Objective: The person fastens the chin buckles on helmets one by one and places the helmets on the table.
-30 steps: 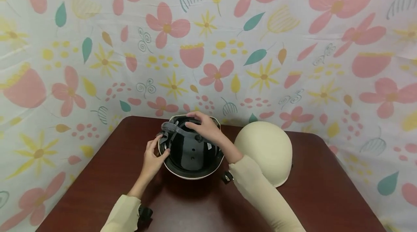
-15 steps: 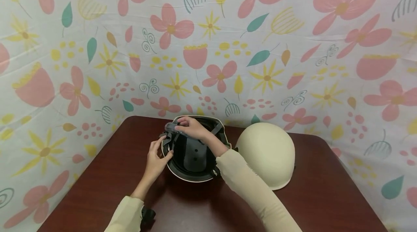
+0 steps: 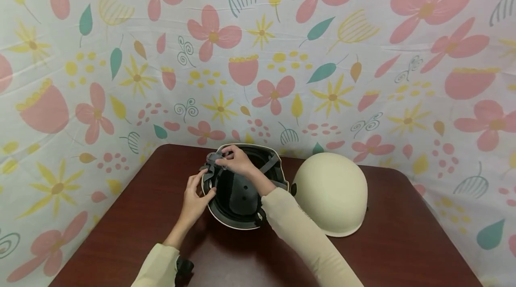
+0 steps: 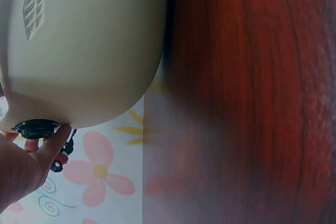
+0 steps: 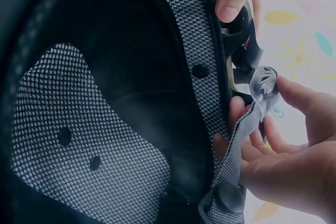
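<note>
A cream helmet (image 3: pixel 243 195) lies with its opening up, its black mesh lining showing. My left hand (image 3: pixel 196 199) grips its left rim, thumb on the inner edge, fingers outside. In the left wrist view those fingers sit beside a round black fitting (image 4: pixel 37 128) on the smooth outer shell (image 4: pixel 94 45). Over the far left rim, my right hand (image 3: pixel 238 161) pinches a grey chin strap (image 5: pixel 239 145). The right thumb presses on a clear plastic piece (image 5: pixel 264 83) on the strap, with other fingers behind it. A black strap buckle (image 5: pixel 228 198) hangs lower down.
To the right a second cream helmet (image 3: pixel 332 193) rests dome up, close beside the first. Both are on a dark red-brown table (image 3: pixel 121 233). A flower-printed cloth (image 3: pixel 258 54) hangs right behind the table's far edge.
My right hand has moved left from over the helmet's middle to the strap at its far left rim. The helmet has turned slightly. My left hand keeps its grip on the rim.
</note>
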Demonstrator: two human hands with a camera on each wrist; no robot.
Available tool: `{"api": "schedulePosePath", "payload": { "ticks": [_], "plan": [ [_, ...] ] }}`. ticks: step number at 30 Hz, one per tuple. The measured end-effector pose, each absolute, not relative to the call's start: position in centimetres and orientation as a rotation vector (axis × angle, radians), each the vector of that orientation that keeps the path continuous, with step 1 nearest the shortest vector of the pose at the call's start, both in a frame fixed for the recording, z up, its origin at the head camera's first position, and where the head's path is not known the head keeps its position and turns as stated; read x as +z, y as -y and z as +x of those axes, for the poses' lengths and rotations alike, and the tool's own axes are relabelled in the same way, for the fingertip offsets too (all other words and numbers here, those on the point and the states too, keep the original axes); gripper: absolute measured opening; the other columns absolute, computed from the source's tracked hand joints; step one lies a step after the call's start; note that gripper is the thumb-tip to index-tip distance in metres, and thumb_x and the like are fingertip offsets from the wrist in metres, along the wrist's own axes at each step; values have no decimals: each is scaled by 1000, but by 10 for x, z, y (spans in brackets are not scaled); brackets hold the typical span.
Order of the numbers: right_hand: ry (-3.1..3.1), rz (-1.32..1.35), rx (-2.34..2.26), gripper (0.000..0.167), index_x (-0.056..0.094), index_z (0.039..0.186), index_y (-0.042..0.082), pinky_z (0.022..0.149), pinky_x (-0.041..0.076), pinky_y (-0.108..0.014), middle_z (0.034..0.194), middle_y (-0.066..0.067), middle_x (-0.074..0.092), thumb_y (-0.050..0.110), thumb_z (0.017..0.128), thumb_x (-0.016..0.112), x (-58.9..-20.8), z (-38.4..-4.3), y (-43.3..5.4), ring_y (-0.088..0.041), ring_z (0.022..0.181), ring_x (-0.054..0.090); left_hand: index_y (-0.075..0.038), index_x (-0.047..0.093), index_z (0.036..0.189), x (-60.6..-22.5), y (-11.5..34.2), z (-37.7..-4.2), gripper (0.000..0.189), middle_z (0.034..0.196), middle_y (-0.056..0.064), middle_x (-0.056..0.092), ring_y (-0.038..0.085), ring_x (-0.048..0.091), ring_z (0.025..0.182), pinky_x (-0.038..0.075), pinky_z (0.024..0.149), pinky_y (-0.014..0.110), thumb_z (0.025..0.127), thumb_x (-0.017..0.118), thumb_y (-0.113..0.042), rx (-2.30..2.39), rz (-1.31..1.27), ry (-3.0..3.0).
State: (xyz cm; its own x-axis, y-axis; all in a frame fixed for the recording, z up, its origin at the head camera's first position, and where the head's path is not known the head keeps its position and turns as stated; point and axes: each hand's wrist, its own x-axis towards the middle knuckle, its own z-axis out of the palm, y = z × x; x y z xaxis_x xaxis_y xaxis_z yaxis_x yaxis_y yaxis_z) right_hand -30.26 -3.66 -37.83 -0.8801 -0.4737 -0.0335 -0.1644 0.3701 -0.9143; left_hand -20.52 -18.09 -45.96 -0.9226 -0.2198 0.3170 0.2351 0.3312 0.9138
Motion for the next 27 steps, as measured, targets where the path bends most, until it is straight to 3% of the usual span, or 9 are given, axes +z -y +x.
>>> {"api": "schedulePosePath", "payload": {
  "ticks": [7,12,16,18,21,24,27],
  "plan": [
    [-2270,-535,-1594,40,54,129,3,97,51,-46,119,-20,62,19,94,65,-379,-301,37,-33,100,65,-2,46,143,-445,176,-197,58,131,20,45,22,43,117,44,84,27,89,65,2,-1610,-7,2236],
    [-2230,-513,-1645,38,58,129,6,95,49,-49,114,-15,64,20,94,66,-377,-298,36,-32,97,65,-7,46,144,-461,181,-205,60,132,18,46,24,44,122,48,94,43,88,68,-1,-1581,-16,2228],
    [-2223,-504,-1687,38,59,128,9,92,49,-48,107,-10,66,21,93,67,-377,-299,35,-24,88,66,-3,43,146,-466,183,-209,63,133,21,44,32,47,122,47,98,53,88,69,-2,-1598,-20,2229],
    [-2224,-504,-1707,38,59,129,10,92,49,-48,105,-9,67,21,93,67,-376,-299,34,-20,84,66,-3,43,146,-467,184,-209,63,131,21,46,29,51,115,49,96,47,89,69,-3,-1612,-7,2221],
    [-2232,-513,-1724,38,59,129,11,91,49,-46,102,-8,68,22,94,67,-374,-301,32,-20,84,66,-4,46,144,-466,188,-210,58,124,18,52,15,54,103,52,89,28,90,68,-6,-1645,1,2171],
    [-2222,-505,-1736,38,59,129,13,94,49,-44,98,-4,68,23,93,67,-370,-301,28,-26,90,67,-2,49,140,-465,193,-212,52,116,18,56,2,54,92,49,80,14,92,66,-8,-1681,-4,2088],
    [-2191,-507,-1742,41,58,132,13,99,48,-40,95,1,65,23,93,67,-364,-299,24,-35,99,66,-1,51,138,-463,200,-213,47,115,22,55,-2,53,88,47,76,9,94,64,-9,-1692,23,2043]
  ]
}}
